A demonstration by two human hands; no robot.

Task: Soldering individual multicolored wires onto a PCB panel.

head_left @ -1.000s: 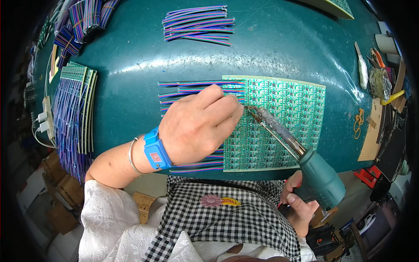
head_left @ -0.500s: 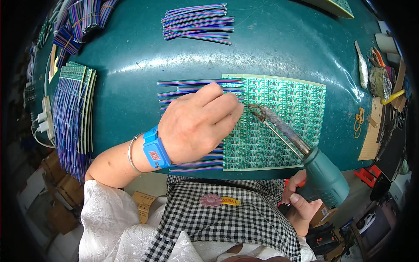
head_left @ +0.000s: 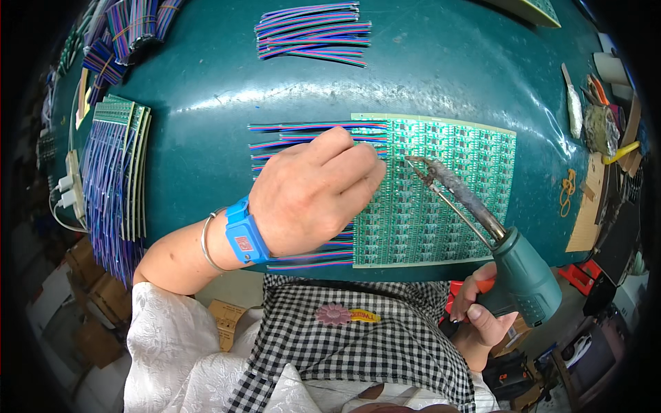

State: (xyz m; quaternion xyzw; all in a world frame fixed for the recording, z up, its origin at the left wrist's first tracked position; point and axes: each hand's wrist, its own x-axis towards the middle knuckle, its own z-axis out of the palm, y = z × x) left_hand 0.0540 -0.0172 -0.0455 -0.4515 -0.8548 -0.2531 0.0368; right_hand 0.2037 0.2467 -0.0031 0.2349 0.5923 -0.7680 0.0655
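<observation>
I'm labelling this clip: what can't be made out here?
In the head view:
Whether the left hand holds anything: hidden by the hand itself.
The right hand: partly hidden by the soldering iron.
Details on the circuit board: too small.
Upper-right board: cut off by the picture's top edge.

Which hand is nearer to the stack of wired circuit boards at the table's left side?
Left. The left hand is to the right of the stack; the right hand, holding the green soldering gun, is farther right.
</observation>
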